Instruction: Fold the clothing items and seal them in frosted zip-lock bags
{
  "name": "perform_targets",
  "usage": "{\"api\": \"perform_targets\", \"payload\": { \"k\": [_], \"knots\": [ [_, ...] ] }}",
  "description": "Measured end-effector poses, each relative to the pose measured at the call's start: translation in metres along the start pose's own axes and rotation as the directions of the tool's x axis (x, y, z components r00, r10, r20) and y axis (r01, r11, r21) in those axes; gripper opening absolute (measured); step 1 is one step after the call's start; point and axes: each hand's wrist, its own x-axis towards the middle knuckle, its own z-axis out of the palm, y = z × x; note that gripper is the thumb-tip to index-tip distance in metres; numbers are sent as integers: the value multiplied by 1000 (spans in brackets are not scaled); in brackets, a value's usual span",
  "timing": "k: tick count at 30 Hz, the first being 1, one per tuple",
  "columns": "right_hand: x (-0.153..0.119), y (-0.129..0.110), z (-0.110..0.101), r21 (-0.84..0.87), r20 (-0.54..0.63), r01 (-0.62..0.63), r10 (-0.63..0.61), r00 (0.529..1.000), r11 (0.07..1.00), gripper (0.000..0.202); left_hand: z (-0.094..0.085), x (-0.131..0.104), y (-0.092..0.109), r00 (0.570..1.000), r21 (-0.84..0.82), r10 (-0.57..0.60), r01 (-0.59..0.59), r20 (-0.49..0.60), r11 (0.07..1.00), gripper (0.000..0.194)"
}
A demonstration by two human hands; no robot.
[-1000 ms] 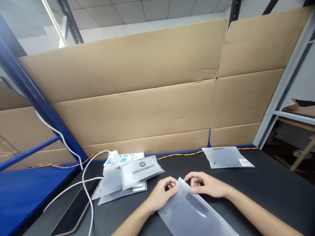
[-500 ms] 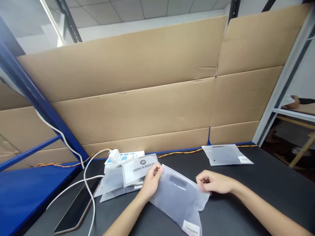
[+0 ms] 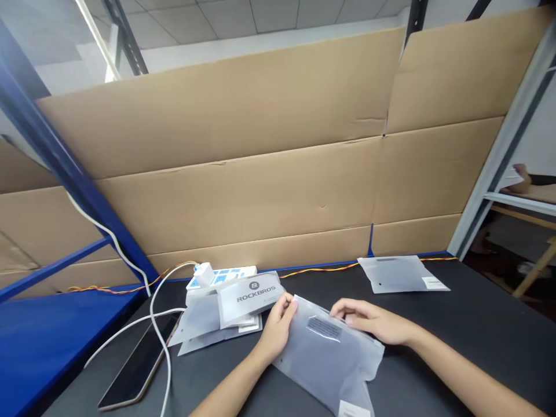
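Observation:
A frosted plastic zip bag [image 3: 325, 359] with dark printed text and a white label hangs tilted over the black table. My left hand [image 3: 280, 321] pinches its upper left corner. My right hand [image 3: 369, 318] is at the zip edge, its fingers bent over the top, thumb and index near the middle of that edge; whether they grip the plastic is hard to make out. Left of my left hand, a pouch printed ROCKBROS [image 3: 249, 298] lies on several more frosted bags [image 3: 204, 321].
A white power strip [image 3: 237, 272] with a plugged-in charger stands behind the pile. White cable [image 3: 153, 307] loops over a phone [image 3: 139, 365] at left. Another frosted bag [image 3: 399, 273] lies at the back right. Cardboard [image 3: 260, 197] walls the back; a blue frame post [image 3: 95, 197] stands left.
My right hand has slid left along the zip edge from the bag's right corner toward its middle. My left hand and the bag have shifted slightly to the right.

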Motion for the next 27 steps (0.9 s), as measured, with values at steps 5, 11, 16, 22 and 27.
{"api": "perform_targets", "payload": {
  "k": [5,11,16,22,27],
  "knots": [
    [3,3,2,-55,21,-34,35,999,998,30,3,-2,2,999,12,20,-20,26,1000,29],
    [8,-1,18,-283,122,79,-45,991,956,31,18,-10,4,993,169,112,-118,45,978,24],
    [11,10,13,-258,-59,-31,17,998,966,16,26,-15,4,987,374,125,-152,98,915,14],
    [4,29,-32,-197,-461,-128,24,887,972,8,28,-20,10,953,646,217,-304,213,701,47],
    [1,31,-54,-182,-620,-63,-64,782,981,17,26,-21,20,744,579,260,-651,615,491,46]
  ]
}}
